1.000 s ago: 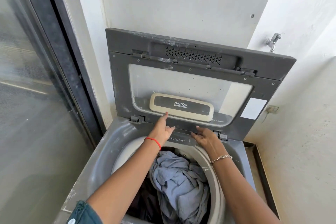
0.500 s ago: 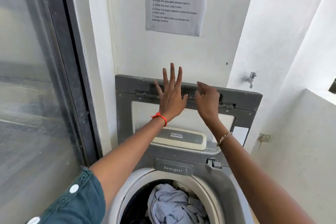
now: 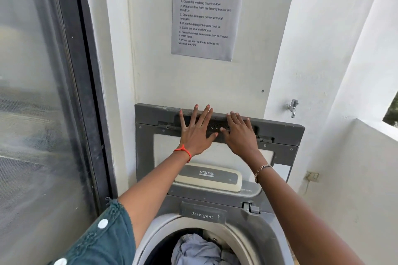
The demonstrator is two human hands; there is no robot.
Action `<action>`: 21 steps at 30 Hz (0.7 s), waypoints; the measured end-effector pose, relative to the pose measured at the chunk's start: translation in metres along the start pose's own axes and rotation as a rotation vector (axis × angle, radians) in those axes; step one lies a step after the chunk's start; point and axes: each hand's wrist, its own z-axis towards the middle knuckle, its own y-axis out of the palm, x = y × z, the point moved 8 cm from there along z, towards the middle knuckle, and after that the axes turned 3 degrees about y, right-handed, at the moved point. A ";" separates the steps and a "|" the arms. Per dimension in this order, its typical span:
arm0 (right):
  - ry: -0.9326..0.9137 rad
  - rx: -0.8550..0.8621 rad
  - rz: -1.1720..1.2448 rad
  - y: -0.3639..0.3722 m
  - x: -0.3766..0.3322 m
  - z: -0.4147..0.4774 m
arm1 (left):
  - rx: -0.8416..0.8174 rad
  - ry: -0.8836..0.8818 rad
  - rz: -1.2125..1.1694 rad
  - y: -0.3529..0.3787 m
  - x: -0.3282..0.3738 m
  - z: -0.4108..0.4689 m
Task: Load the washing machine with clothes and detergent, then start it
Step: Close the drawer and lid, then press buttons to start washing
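One top-loading washing machine (image 3: pixel 258 228) stands near centre, its single lid (image 3: pixel 280 133) raised upright against the far wall. Two hands lie flat on the lid's upper part, side by side: the left hand (image 3: pixel 197 133) and the right hand (image 3: pixel 239 133), each with fingers straight and spread, grasping nothing. One drawer marked "Detergent" (image 3: pixel 202 214) sits flush at the far rim of the drum (image 3: pixel 163 230); pale blue clothes (image 3: pixel 196 249) lie inside. One printed sheet (image 3: pixel 206 11) hangs above the lid, and one tap (image 3: pixel 293 107) is at far right.
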 end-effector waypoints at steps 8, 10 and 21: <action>-0.014 0.052 -0.064 -0.011 -0.010 -0.020 | 0.023 0.043 0.019 -0.010 0.002 -0.024; -0.022 0.094 -0.045 -0.016 -0.013 -0.028 | 0.051 0.049 0.009 -0.013 0.004 -0.031; 0.033 0.107 0.238 -0.049 -0.033 -0.072 | 0.357 0.138 0.081 -0.037 0.015 -0.107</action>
